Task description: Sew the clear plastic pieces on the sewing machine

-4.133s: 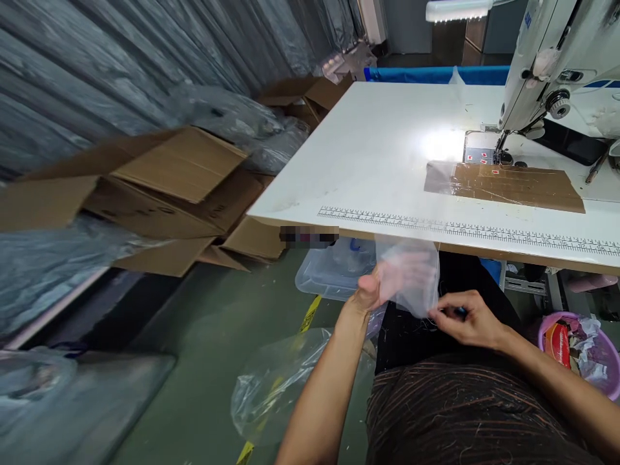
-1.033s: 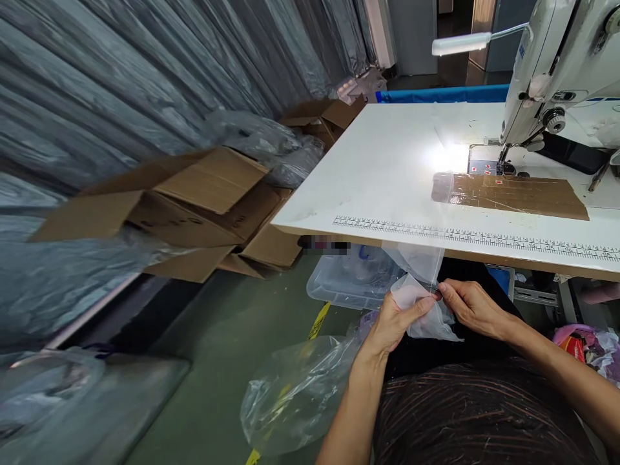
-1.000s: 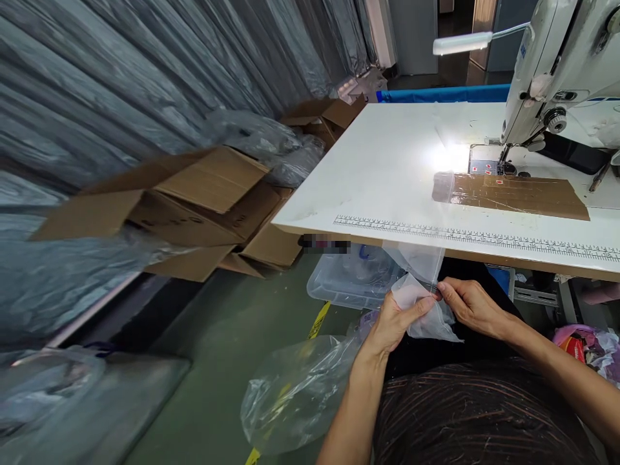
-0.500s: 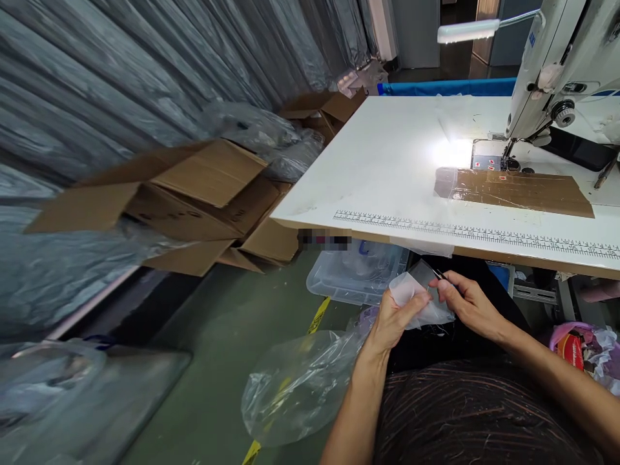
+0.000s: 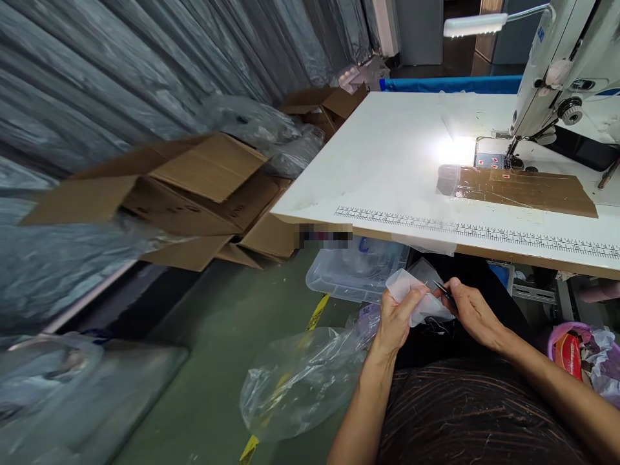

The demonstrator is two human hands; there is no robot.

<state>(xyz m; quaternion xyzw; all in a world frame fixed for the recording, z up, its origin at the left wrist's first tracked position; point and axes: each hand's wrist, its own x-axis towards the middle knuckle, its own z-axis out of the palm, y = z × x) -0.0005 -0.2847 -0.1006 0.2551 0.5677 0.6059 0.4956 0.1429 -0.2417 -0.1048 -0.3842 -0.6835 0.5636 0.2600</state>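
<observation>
Over my lap, below the table edge, my left hand [image 5: 396,318] pinches a piece of thin, sheer white fabric [image 5: 404,287] between thumb and fingers. My right hand [image 5: 467,307] is closed around a small, slim, dark metal tool with a pointed tip [image 5: 443,289]; whether it is snips or tweezers I cannot tell. Its tip points toward the fabric, close to my left thumb. A pale thread end seems to stick up at that thumb. Loose threads hang below the fabric over my dark clothing.
The white table [image 5: 378,155] carries a sewing machine [image 5: 557,84], a lit lamp [image 5: 475,26] and a taped cardboard strip [image 5: 523,187]. Open cardboard boxes [image 5: 194,187] stand left. A clear plastic bag [image 5: 300,387] and a plastic bin [image 5: 334,271] are below; a pink basket [image 5: 557,332] stands right.
My right hand has turned, and the tool now lies lower and shows more of its length. The fabric and left hand have shifted slightly. The camera view has moved a little.
</observation>
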